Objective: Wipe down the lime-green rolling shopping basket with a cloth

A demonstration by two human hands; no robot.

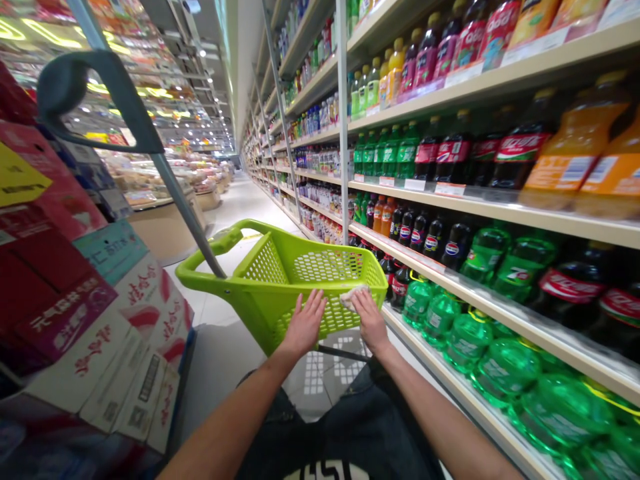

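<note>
A lime-green rolling shopping basket (255,293) with perforated walls stands in front of me, its inside bare where I can see it. My left hand (305,323) lies with fingers stretched against the near wall of the basket. Near the basket's right corner, my right hand (371,321) presses a whitish cloth (354,297) against the rim. The cloth is crumpled and partly hidden by the fingers. A grey pull handle (100,100) on a metal pole rises from the basket's left end, leaning up and to the left.
Shelves (500,200) of soda bottles line the right side, with large green bottles (505,370) on the lowest level. Stacked drink cartons (75,320) stand close on the left. A pale tiled aisle (243,193) runs ahead past display stands (160,213).
</note>
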